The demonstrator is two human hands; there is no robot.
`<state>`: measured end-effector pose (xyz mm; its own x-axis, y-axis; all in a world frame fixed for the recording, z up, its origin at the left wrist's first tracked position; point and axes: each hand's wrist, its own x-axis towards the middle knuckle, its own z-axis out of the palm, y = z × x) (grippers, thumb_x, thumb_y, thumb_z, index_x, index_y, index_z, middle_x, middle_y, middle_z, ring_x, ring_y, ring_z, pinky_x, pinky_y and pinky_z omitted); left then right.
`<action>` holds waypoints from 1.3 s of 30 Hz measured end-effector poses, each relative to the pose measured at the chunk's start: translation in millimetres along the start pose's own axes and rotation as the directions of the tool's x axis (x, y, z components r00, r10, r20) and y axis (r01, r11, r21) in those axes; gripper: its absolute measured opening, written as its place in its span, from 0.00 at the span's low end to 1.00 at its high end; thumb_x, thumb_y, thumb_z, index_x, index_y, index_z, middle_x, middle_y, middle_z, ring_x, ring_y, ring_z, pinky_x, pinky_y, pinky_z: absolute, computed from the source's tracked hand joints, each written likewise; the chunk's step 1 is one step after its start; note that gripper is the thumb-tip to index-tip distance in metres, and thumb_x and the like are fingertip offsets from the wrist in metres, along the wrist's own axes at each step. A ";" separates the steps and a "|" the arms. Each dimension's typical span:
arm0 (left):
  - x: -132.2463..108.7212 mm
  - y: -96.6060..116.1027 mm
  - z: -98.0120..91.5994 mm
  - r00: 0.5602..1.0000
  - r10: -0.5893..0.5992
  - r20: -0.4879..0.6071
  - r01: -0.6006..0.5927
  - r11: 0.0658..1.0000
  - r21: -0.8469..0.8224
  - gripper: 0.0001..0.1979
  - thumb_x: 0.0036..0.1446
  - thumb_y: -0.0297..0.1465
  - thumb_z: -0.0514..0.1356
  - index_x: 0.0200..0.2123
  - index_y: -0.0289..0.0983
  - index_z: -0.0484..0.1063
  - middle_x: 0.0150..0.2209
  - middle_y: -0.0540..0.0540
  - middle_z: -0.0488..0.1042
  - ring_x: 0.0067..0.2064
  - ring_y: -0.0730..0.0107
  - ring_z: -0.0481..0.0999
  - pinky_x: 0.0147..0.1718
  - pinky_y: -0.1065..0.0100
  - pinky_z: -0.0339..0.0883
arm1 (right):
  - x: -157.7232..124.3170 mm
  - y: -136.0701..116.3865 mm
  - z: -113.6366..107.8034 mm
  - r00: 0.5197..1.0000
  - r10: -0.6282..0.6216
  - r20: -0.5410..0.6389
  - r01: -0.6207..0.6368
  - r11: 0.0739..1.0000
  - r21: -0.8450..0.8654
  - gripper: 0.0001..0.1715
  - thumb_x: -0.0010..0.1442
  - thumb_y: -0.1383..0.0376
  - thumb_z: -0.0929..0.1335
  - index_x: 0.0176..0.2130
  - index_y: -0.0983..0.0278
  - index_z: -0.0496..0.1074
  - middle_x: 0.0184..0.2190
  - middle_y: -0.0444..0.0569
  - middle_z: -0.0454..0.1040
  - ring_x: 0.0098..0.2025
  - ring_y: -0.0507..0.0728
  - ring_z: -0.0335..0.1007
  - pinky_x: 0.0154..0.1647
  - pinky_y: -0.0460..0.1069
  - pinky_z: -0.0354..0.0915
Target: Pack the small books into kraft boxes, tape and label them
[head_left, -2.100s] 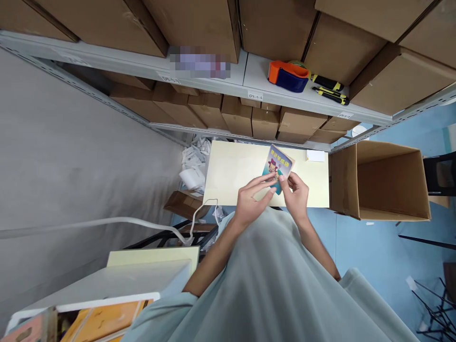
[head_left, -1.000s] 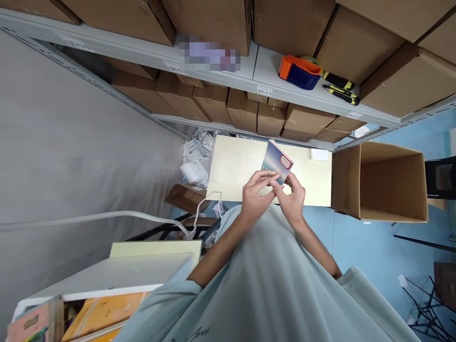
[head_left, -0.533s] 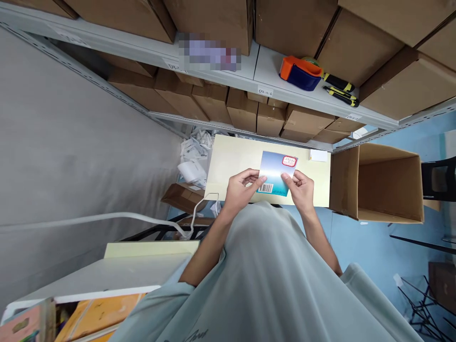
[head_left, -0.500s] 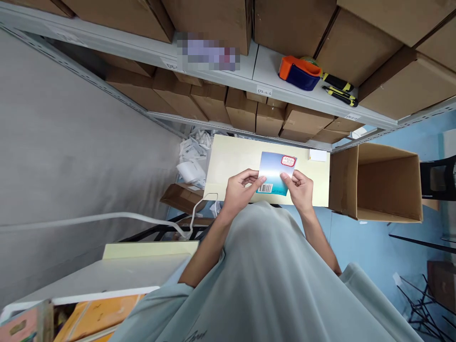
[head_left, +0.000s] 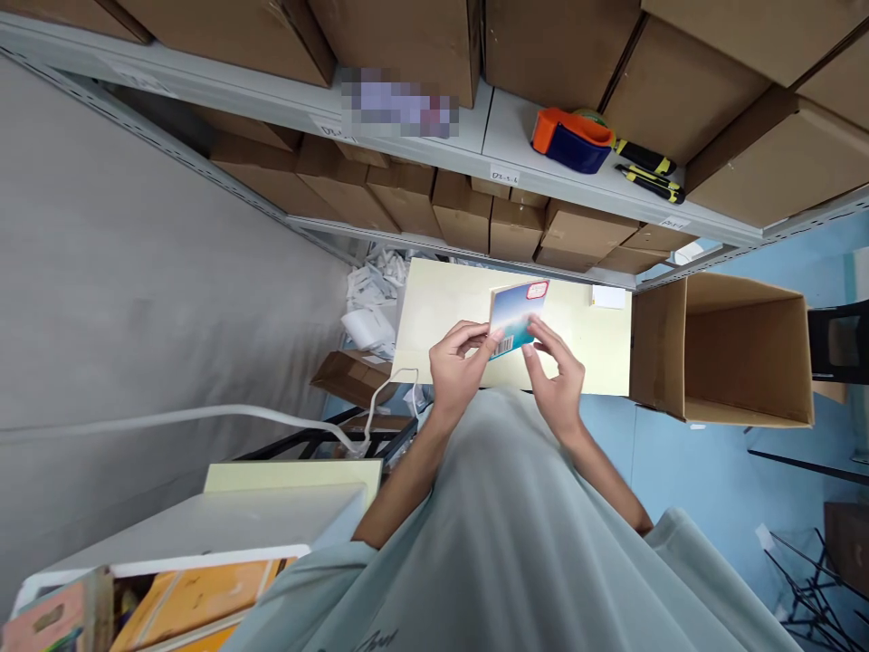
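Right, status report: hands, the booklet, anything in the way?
Left hand pinches booklet at barcode corner. Right hand touches its edge, grip unclear. Cream table below, nothing blocking.

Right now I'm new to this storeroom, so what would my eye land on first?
The blue booklet stands out first, gripped by the left hand with the right hand touching it, above a pale table. Next, the open carton at right and the orange tape dispenser on the shelf above.
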<state>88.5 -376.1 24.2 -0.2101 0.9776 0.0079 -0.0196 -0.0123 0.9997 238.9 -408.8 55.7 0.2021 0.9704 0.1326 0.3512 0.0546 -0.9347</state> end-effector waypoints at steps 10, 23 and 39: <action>-21.8 7.9 14.4 0.949 0.186 0.255 -0.225 0.965 0.134 0.11 0.69 0.39 0.68 0.51 0.45 0.87 0.57 0.40 0.85 0.57 0.55 0.85 0.56 0.53 0.83 | 9.2 6.6 4.4 0.968 0.249 -0.030 -0.238 0.948 0.212 0.26 0.65 0.43 0.76 0.49 0.61 0.83 0.45 0.52 0.87 0.48 0.62 0.84 0.53 0.57 0.81; 7.6 2.1 -10.2 0.936 -0.222 0.274 0.241 0.970 -0.039 0.23 0.53 0.52 0.77 0.35 0.37 0.84 0.34 0.45 0.83 0.35 0.64 0.81 0.35 0.65 0.79 | 25.5 17.4 -24.2 0.923 0.335 0.191 -0.379 0.877 0.295 0.34 0.58 0.36 0.78 0.46 0.61 0.84 0.34 0.48 0.86 0.40 0.62 0.84 0.41 0.54 0.80; -5.8 8.0 9.7 0.998 -0.055 0.040 0.055 0.998 0.018 0.20 0.61 0.51 0.73 0.38 0.39 0.86 0.40 0.44 0.84 0.38 0.65 0.82 0.39 0.64 0.80 | 3.2 -14.1 -11.0 0.988 0.153 0.014 -0.154 0.980 0.129 0.24 0.72 0.46 0.72 0.59 0.55 0.83 0.60 0.52 0.84 0.63 0.65 0.81 0.66 0.62 0.77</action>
<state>99.1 -379.9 32.4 -0.1698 0.9844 -0.0465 -0.0136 0.0449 0.9989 244.6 -409.0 73.0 0.2403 0.9705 -0.0171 0.1954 -0.0656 -0.9785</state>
